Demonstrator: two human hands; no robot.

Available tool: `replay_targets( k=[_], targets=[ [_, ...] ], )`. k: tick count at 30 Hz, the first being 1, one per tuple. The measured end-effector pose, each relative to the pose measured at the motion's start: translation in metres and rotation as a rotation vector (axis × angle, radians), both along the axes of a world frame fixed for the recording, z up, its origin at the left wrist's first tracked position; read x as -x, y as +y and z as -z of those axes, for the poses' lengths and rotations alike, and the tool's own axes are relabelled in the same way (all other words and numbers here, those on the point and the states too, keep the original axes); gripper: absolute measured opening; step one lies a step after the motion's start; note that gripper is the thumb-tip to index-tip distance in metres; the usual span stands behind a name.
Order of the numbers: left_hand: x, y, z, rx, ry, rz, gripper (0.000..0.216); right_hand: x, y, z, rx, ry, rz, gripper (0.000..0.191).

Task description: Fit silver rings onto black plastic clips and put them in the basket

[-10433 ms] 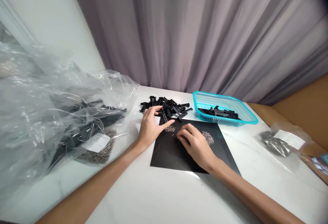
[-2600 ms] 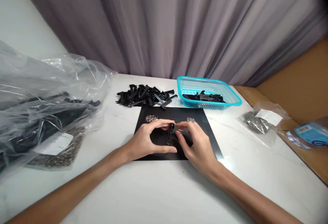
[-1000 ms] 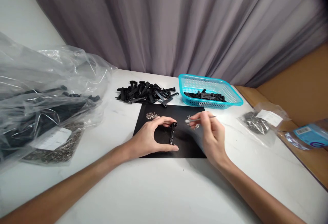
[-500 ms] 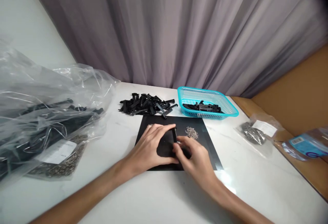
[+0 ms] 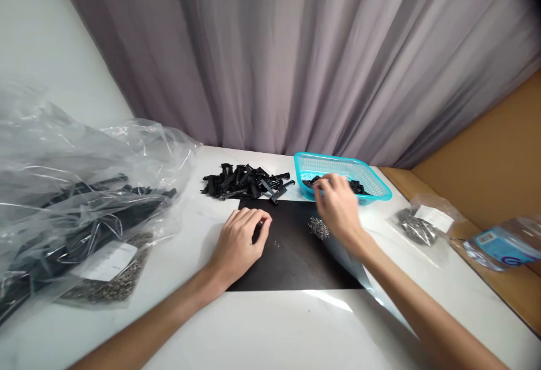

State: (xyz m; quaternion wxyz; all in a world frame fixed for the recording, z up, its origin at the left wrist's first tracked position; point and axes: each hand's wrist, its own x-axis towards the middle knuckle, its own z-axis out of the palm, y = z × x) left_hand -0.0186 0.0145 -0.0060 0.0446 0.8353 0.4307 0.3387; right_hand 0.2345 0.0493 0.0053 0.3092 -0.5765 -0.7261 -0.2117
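My left hand [image 5: 242,240] rests at the left side of a black mat [image 5: 291,268], thumb and forefinger pinched together beside a few tiny shiny metal bits. Whatever is between those fingertips is too small to make out. My right hand [image 5: 338,206] reaches over the near rim of a turquoise basket [image 5: 380,189], its fingers bent and slightly smeared. Whether they hold anything cannot be seen. Black plastic parts [image 5: 359,188] lie inside the basket, partly hidden by the hand. Below that hand, a small pile of metal pieces [image 5: 318,228] sits on the mat.
A heap of black plastic parts [image 5: 249,183] lies behind the mat. Large clear bags [image 5: 101,189] with black parts and metal pieces fill the left. At the right are a small bag of metal pieces [image 5: 416,226], a labelled bottle [image 5: 505,246] and cardboard [image 5: 486,161].
My hands have parted. The right hand moved away and to the right, over the basket; the left drew back leftward and closed its fingers. The black part they held is no longer visible between them.
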Motion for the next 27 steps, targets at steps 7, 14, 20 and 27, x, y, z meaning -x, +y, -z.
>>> replay_targets(
  k=[7, 14, 20, 27],
  targets=[
    [0.002, 0.002, 0.001, -0.002, 0.035, -0.023, 0.015, 0.083, 0.013, 0.016, 0.357, 0.004, -0.227, 0.014],
    [0.002, 0.006, 0.002, -0.055, -0.010, -0.056, 0.010, 0.070, 0.018, 0.024, 0.401, 0.197, -0.164, 0.023],
    [0.001, 0.005, 0.000, -0.056, -0.014, 0.018, 0.018, 0.051, -0.023, 0.007, 0.381, 0.470, -0.362, 0.014],
    [0.002, 0.000, -0.003, 0.112, -0.116, 0.230, 0.017, 0.046, -0.072, 0.000, 0.525, 0.739, -0.549, 0.023]
  ],
)
